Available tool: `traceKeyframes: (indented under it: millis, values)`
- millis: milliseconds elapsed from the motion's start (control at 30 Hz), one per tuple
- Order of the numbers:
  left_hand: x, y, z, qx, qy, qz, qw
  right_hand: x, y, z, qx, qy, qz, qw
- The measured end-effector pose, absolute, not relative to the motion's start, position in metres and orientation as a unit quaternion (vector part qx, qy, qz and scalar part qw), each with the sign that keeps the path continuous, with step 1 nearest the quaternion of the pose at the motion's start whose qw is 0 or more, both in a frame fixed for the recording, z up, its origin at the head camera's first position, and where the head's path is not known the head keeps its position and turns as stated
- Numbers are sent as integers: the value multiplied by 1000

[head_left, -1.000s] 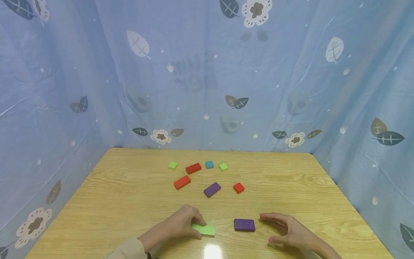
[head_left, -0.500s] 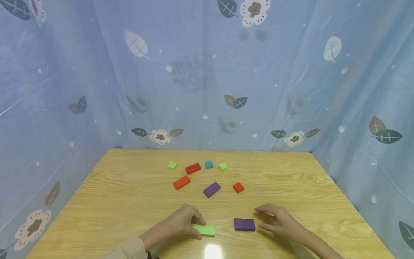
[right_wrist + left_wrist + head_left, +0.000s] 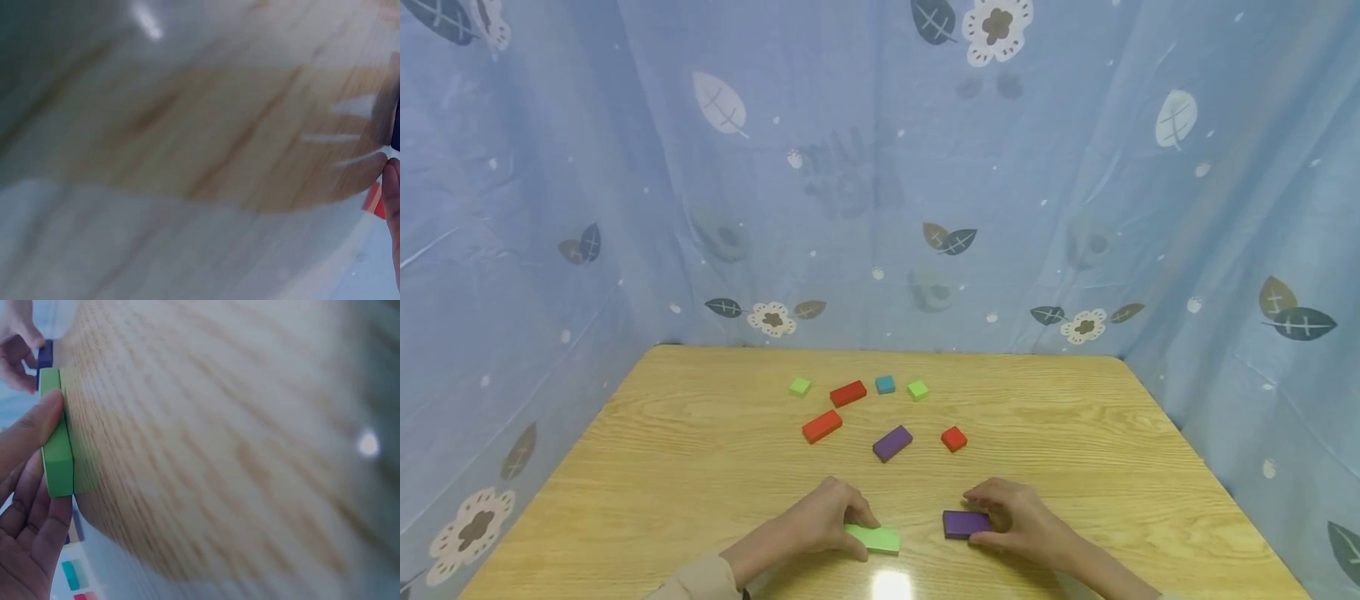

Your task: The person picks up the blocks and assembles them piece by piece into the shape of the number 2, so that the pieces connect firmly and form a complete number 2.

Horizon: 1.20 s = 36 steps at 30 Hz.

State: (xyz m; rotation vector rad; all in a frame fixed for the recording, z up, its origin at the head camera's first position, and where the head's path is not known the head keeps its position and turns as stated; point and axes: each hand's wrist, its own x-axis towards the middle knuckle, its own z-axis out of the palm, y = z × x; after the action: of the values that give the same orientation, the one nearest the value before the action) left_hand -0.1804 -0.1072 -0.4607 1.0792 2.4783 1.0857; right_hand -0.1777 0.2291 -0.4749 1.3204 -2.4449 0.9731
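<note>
My left hand grips a flat light-green block at its left end, thumb on the near side and fingers on the far side. The left wrist view shows the thumb pressed against this green block, fingers behind it. To the right, my right hand reaches around the right end of a dark purple block, thumb at its near edge and fingers curved over the far side. Only a sliver of this purple block enters the right wrist view, beside a fingertip. A short gap separates the two blocks.
Farther back on the wooden table lie another purple block, a small red block, two longer red blocks, one being the nearer red block, a small blue block and two small green ones. A patterned curtain encloses the table.
My right hand has moved left, from beside the purple block to around its right end. The left hand keeps its hold on the green block, and the blocks stay in place.
</note>
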Motion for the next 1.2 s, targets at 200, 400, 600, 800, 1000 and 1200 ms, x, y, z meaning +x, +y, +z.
traceKeyframes:
  millis: [200, 400, 600, 800, 1000, 1200]
  values:
    - [-179, -107, -461, 367, 845, 375, 105, -180, 223, -472, 454, -826, 322, 91]
    - [-176, -106, -460, 364, 850, 370, 94, -177, 223, -463, 457, -806, 365, 87]
    - [-175, -106, -460, 363, 849, 373, 92, -174, 216, -461, 467, -800, 366, 89]
    - [-175, -106, -459, 358, 850, 375, 96, -173, 206, -462, 473, -796, 370, 75]
    - [-174, -106, -458, 358, 850, 375, 91, -174, 198, -464, 489, -789, 363, 84]
    - [-174, -106, -460, 362, 849, 376, 86, -175, 189, -471, 495, -789, 355, 78]
